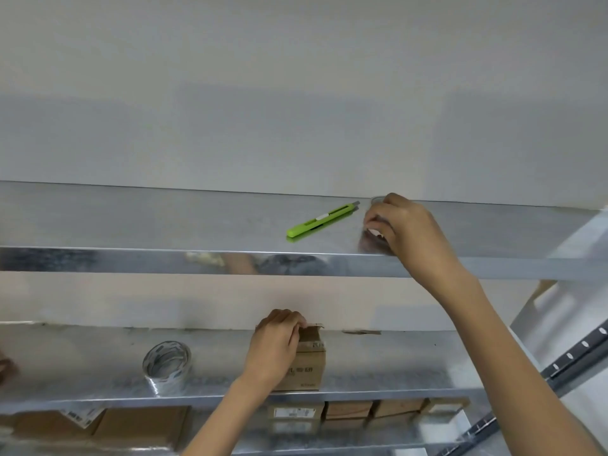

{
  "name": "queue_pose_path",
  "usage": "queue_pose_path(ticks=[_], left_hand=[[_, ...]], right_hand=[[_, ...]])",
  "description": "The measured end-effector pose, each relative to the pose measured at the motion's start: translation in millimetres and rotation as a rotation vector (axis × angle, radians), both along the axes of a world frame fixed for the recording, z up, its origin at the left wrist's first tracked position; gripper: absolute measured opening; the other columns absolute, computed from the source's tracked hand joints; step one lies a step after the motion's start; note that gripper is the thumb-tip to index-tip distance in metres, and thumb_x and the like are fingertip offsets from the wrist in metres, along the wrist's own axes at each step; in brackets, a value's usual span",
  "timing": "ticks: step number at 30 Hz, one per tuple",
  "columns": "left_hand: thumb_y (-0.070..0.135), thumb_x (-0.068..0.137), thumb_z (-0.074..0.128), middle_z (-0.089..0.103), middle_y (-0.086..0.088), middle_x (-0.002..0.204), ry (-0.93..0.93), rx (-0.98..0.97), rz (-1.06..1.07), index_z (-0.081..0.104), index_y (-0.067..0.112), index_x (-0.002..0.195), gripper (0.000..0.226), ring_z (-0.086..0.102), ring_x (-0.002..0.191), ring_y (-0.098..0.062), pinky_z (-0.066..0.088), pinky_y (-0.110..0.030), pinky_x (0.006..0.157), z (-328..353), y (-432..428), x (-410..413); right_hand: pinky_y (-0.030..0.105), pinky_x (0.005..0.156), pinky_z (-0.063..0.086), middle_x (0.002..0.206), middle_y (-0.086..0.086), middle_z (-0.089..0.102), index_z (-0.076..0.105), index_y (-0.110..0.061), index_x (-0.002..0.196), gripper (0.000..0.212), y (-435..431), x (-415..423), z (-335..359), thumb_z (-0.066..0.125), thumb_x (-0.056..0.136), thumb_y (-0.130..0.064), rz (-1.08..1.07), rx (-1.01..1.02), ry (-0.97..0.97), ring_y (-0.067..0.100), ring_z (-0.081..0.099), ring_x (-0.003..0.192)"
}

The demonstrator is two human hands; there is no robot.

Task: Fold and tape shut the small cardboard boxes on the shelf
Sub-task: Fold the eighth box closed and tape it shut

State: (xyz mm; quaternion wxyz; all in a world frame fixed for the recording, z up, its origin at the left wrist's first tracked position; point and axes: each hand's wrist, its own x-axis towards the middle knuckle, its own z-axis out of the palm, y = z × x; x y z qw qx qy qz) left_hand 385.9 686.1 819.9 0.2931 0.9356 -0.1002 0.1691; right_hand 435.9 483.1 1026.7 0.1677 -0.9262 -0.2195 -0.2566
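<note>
A small brown cardboard box [311, 368] stands upright on the middle metal shelf [394, 366], its top flaps partly raised. My left hand [276, 343] lies over the box's left top edge, fingers curled round a flap. My right hand [408, 228] is up on the upper shelf [131, 218], fingers curled and pinching what looks like a thin strip of clear tape [375, 200] against the shelf. A roll of clear tape [166, 363] stands on the middle shelf, left of the box.
A green utility knife [320, 220] lies on the upper shelf just left of my right hand. Several small boxes [348, 411] and flat cardboard [141, 426] sit on the lowest shelf. The rack's perforated upright [575, 357] rises at the right. A wall backs the shelves.
</note>
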Motion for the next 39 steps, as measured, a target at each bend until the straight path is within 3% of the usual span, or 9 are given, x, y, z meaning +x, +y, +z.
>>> queue_pose_path(ticks=[3, 6, 10, 15, 19, 26, 29, 32, 39], left_hand=[[0.007, 0.091, 0.049, 0.065, 0.008, 0.099, 0.006, -0.017, 0.013, 0.065, 0.020, 0.098, 0.022, 0.055, 0.096, -0.011, 0.042, -0.020, 0.076, -0.1, 5.7, -3.3], [0.005, 0.090, 0.050, 0.065, 0.006, 0.098, -0.006, -0.078, 0.026, 0.067, 0.019, 0.096, 0.023, 0.056, 0.094, -0.011, 0.045, -0.024, 0.077, -0.7, 13.3, -10.0], [0.005, 0.092, 0.050, 0.064, 0.010, 0.099, 0.057, -0.209, 0.064, 0.068, 0.020, 0.099, 0.024, 0.056, 0.094, -0.006, 0.048, -0.025, 0.082, -4.9, 25.1, -19.0], [0.033, 0.089, 0.060, 0.069, 0.013, 0.096, 0.170, -0.620, -0.082, 0.069, 0.029, 0.096, 0.012, 0.063, 0.093, -0.003, 0.050, -0.023, 0.082, 6.9, 25.9, -39.8], [0.036, 0.079, 0.070, 0.067, 0.009, 0.098, 0.316, -0.636, -0.237, 0.069, 0.030, 0.097, 0.019, 0.064, 0.092, -0.008, 0.053, -0.026, 0.081, 19.7, 12.1, -45.3], [0.013, 0.077, 0.076, 0.071, 0.007, 0.074, 0.357, -0.696, -0.039, 0.072, 0.021, 0.075, 0.009, 0.066, 0.073, -0.007, 0.053, -0.023, 0.073, 32.9, 6.9, -36.7], [0.009, 0.081, 0.071, 0.069, 0.004, 0.071, 0.356, -0.686, 0.012, 0.067, 0.021, 0.070, 0.017, 0.062, 0.069, -0.007, 0.050, -0.023, 0.068, 36.3, 12.0, -32.8], [0.007, 0.083, 0.067, 0.067, 0.010, 0.071, 0.342, -0.620, 0.040, 0.064, 0.022, 0.069, 0.021, 0.060, 0.070, -0.001, 0.045, -0.015, 0.067, 41.2, 23.3, -29.6], [0.011, 0.085, 0.065, 0.063, 0.014, 0.062, 0.306, -0.508, 0.100, 0.060, 0.025, 0.067, 0.023, 0.060, 0.067, -0.005, 0.051, -0.027, 0.072, 49.2, 46.0, -31.6]], right_hand=[[0.038, 0.063, 0.049, 0.084, 0.008, 0.058, 0.066, -0.004, 0.085, 0.008, -5.5, -19.7, 4.2, 0.059, 0.088, -0.003, -0.032, 0.167, -0.234, 0.026, 0.057, 0.072], [0.020, 0.067, 0.044, 0.085, 0.003, 0.059, 0.067, -0.007, 0.089, 0.004, -7.6, -73.4, 12.7, 0.063, 0.090, -0.009, 0.047, 0.313, -0.338, 0.011, 0.054, 0.073], [0.007, 0.067, 0.038, 0.081, -0.012, 0.056, 0.066, -0.019, 0.084, 0.009, 23.9, -135.4, -46.3, 0.060, 0.087, -0.025, 0.302, 0.360, 0.013, -0.002, 0.054, 0.075], [0.010, 0.069, 0.040, 0.081, -0.020, 0.063, 0.064, -0.030, 0.076, 0.019, 47.5, -116.1, -157.1, 0.072, 0.081, -0.014, 0.193, 0.438, 0.529, -0.004, 0.059, 0.079], [0.015, 0.066, 0.043, 0.076, -0.013, 0.066, 0.066, -0.022, 0.077, 0.014, 54.7, -98.6, -174.8, 0.069, 0.083, -0.009, 0.137, 0.467, 0.613, 0.003, 0.060, 0.075], [0.022, 0.054, 0.042, 0.077, -0.012, 0.063, 0.057, -0.027, 0.078, 0.018, 61.3, -82.2, -165.0, 0.066, 0.087, -0.014, 0.076, 0.674, 0.657, 0.006, 0.053, 0.053], [0.028, 0.056, 0.049, 0.077, 0.001, 0.066, 0.055, -0.022, 0.100, 0.011, 56.1, -77.9, -157.2, 0.060, 0.092, -0.018, 0.213, 0.739, 0.842, 0.013, 0.057, 0.055], [0.030, 0.067, 0.051, 0.068, 0.010, 0.067, 0.043, -0.024, 0.126, 0.032, 43.7, -75.2, -156.0, 0.053, 0.096, -0.018, 0.383, 0.634, 1.067, 0.016, 0.059, 0.058], [0.027, 0.063, 0.047, 0.070, -0.007, 0.066, 0.059, -0.035, 0.091, 0.051, 44.4, -43.5, -144.4, 0.037, 0.074, -0.078, 0.015, -0.098, 0.573, 0.006, 0.055, 0.058]])
